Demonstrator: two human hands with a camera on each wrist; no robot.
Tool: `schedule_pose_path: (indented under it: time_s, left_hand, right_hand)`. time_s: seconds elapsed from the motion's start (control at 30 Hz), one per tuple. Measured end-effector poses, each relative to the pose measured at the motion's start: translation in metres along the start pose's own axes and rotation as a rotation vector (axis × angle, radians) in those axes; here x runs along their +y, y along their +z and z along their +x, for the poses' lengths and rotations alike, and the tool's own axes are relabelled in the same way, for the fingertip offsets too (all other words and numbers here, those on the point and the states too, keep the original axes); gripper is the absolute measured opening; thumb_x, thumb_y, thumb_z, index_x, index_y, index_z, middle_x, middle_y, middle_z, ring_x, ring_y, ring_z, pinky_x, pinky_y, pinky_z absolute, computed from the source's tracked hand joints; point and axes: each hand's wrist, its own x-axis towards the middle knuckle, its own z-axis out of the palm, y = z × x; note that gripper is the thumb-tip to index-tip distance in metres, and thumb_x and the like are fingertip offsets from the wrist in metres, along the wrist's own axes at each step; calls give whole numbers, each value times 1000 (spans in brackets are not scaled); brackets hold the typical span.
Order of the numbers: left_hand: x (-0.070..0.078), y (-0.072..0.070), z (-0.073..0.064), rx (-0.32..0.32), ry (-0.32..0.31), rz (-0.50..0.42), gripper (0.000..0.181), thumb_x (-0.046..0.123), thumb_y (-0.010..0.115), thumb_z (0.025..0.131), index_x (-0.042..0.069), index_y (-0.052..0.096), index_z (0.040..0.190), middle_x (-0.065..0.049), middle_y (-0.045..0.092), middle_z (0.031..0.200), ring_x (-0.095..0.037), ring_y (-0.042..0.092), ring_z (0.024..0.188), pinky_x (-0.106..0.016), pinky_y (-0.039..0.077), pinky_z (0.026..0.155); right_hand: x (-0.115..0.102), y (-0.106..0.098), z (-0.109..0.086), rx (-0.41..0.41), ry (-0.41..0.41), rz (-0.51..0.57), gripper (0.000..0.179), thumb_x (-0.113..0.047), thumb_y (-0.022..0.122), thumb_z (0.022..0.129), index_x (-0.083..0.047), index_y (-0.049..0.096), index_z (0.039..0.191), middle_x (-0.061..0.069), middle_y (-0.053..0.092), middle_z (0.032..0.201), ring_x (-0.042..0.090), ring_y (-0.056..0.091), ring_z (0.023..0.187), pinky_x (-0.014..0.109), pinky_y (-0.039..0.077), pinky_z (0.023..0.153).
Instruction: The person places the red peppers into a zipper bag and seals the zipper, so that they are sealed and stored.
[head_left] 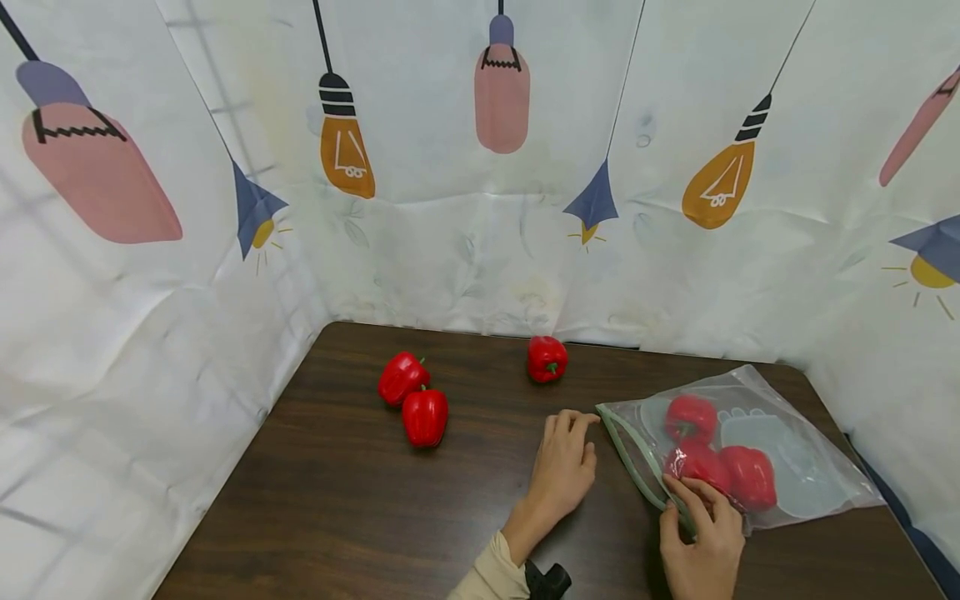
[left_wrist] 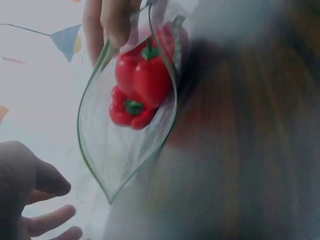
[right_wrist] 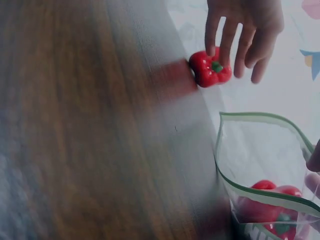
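Note:
A clear zip bag [head_left: 813, 454] with a green-edged mouth lies on its side at the table's right. Three red bell peppers are inside; two of them, a front pepper [left_wrist: 131, 111] and one above it [left_wrist: 150, 80], show through the gaping mouth in the left wrist view. My right hand [head_left: 701, 533] pinches the near side of the bag's mouth between thumb and fingers. My left hand [head_left: 558, 471] is beside the mouth's far corner, its fingers loosely extended and holding nothing. The left wrist view shows that hand [left_wrist: 35, 200] apart from the bag.
A single red bell pepper [head_left: 547, 359] sits near the table's back edge. Two more, a rear pepper [head_left: 403, 379] and a front pepper [head_left: 425, 417], stand close together to the left. Behind the dark wooden table [head_left: 337, 508] hangs a white curtain [head_left: 435, 258] printed with lamps.

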Motion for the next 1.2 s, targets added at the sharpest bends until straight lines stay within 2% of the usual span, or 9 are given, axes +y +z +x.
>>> schedule_pose_path:
  time_s: [0.23,0.5,0.63,0.83,1.03,1.2]
  left_hand:
    - [-8,-6,17,123,16,102,39,14,70,98,15,62,136,-8,56,142,-27,52,131,-41,51,103]
    - [-21,-5,39,210,18,70,47,16,72,96,13,57,141,-16,50,150,-32,45,137,-46,51,106]
    - [-29,-1,48,235,24,47,54,16,74,95,10,53,145,-21,45,153,-36,41,140,-49,50,110]
    - [-38,1,65,238,-19,7,63,19,75,94,8,48,150,-26,36,160,-43,33,148,-56,47,114]
    - [-50,5,80,206,-93,-21,70,20,77,94,11,44,155,-27,28,165,-46,29,152,-60,46,113]
    - [-61,8,88,210,-109,-65,70,16,77,94,9,45,155,-30,23,167,-47,30,151,-59,47,113]
  right_hand:
    - [-1,-2,-1,-47,13,-16,30,8,68,79,0,81,105,24,71,105,-8,41,103,17,31,90]
    - [-1,-1,0,-13,2,4,30,11,70,77,-1,82,102,21,72,103,1,48,98,17,31,90]
    - [-2,-2,0,-32,27,-7,30,11,69,79,-2,82,103,22,72,104,-4,46,100,17,31,90]
    - [-1,-3,-1,-68,91,-17,29,10,70,81,-2,82,105,22,72,106,-10,41,103,19,31,91]
    - [0,-3,-2,-66,88,-15,30,10,70,80,-2,82,104,22,72,106,-7,43,102,18,31,92]
    - [-1,-2,-2,-49,96,-11,33,13,71,78,-4,83,102,19,73,106,-4,45,100,17,31,92]
